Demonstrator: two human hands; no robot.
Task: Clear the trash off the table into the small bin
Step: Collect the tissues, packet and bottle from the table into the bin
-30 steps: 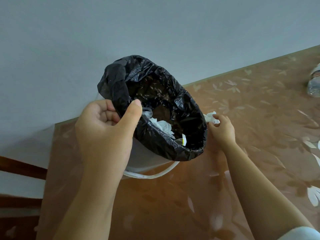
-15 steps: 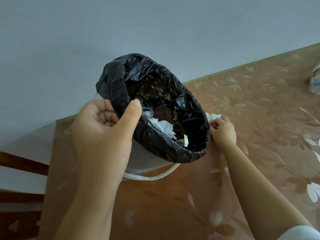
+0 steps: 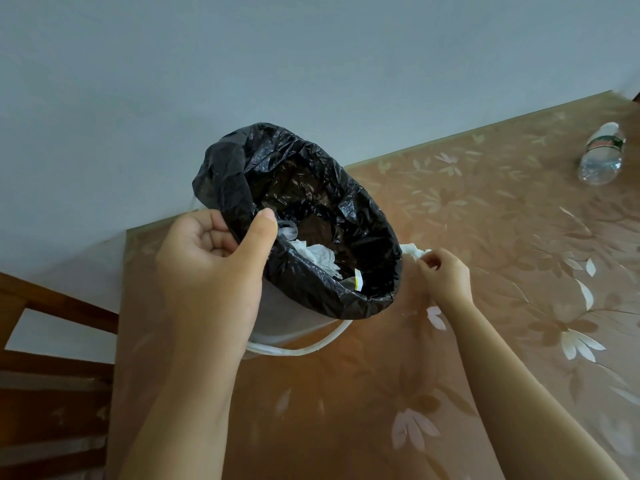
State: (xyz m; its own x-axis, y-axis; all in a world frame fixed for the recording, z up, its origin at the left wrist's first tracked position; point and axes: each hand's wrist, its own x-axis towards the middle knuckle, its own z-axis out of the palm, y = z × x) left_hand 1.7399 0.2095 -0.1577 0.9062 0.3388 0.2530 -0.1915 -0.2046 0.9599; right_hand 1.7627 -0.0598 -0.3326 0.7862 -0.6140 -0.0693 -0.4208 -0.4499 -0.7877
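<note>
The small white plastic bin with a black bag (image 3: pixel 284 317) is held tilted mid-frame by the left hand (image 3: pixel 214 271), fingers clenched on its rim, likely so the crumpled white tissue (image 3: pixel 412 251), pinched by the right hand (image 3: pixel 445 275) just beside it, can be dropped in.

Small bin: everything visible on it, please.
The small bin is white, seemingly plastic, lined with a crinkled black bag folded over its rim, a thin white handle hanging below. It tilts its mouth toward the camera over the table corner. The left hand grips its near rim, thumb inside. Crumpled white tissue lies within.
</note>
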